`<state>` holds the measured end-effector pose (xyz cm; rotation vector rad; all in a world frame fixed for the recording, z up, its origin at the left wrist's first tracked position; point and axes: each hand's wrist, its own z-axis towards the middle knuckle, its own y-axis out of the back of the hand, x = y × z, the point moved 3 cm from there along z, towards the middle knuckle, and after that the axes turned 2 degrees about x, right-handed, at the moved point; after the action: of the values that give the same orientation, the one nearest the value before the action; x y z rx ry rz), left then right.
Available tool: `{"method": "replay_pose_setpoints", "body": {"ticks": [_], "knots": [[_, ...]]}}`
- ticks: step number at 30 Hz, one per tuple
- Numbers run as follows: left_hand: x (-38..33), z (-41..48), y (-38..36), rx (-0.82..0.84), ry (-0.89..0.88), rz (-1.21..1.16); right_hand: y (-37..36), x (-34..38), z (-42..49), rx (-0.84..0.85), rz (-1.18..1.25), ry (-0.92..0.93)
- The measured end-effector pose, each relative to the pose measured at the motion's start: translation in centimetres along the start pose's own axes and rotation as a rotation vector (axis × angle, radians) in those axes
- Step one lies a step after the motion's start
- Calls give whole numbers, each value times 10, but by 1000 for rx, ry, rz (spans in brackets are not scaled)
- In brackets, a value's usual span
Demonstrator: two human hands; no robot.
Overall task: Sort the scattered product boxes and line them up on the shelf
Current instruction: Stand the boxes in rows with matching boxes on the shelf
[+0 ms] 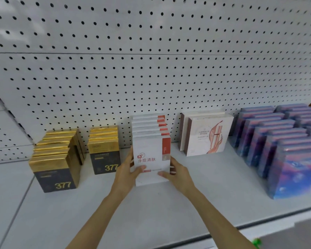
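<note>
A row of white boxes with red corners (150, 126) stands upright in the middle of the white shelf (214, 186), running back to the pegboard. The front white box (152, 155) is held from both sides. My left hand (127, 169) grips its left edge, thumb across the lower front. My right hand (176, 172) grips its right edge, thumb on the lower front. To the left stand two rows of black-and-gold "377" boxes (55, 159) (104, 151).
Right of the white row stand two pale boxes with a rose-gold design (207, 135). Further right, several rows of blue-purple boxes (280, 146) reach the shelf's right end. The pegboard (151, 60) backs the shelf; the front edge (258, 224) runs lower right.
</note>
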<state>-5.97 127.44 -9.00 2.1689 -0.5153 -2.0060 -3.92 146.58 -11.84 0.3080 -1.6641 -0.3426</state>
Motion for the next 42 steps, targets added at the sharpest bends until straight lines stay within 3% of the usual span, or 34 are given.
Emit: {"method": "replay_pose_setpoints", "body": {"ticks": [6, 9, 13, 16, 19, 22, 25, 29, 36, 42], "knots": [[-9, -1, 3, -69, 49, 80, 3, 5, -2, 37, -1, 2], [-26, -1, 14, -109, -27, 157, 34, 11, 4, 73, -163, 19], [-68, 0, 25, -164, -289, 355, 122, 31, 16, -180, -435, 204], [-114, 4, 10, -240, -368, 628, 191, 49, 37, -396, -681, 345], [-153, 16, -30, -233, -384, 785, 233, 52, 66, -333, -818, 243], [-170, 43, -86, -110, -347, 927, 252, 44, 90, -207, -754, 150], [-177, 70, -130, -40, -209, 1001, 258, 30, 104, -65, -507, 42], [-167, 94, -153, -20, -104, 895, 257, 23, 103, -86, -254, 76], [-158, 94, -148, -49, -60, 761, 245, 17, 95, -13, -81, 85], [-151, 95, -145, -78, -77, 703, 232, 11, 94, -54, -140, -29]]}}
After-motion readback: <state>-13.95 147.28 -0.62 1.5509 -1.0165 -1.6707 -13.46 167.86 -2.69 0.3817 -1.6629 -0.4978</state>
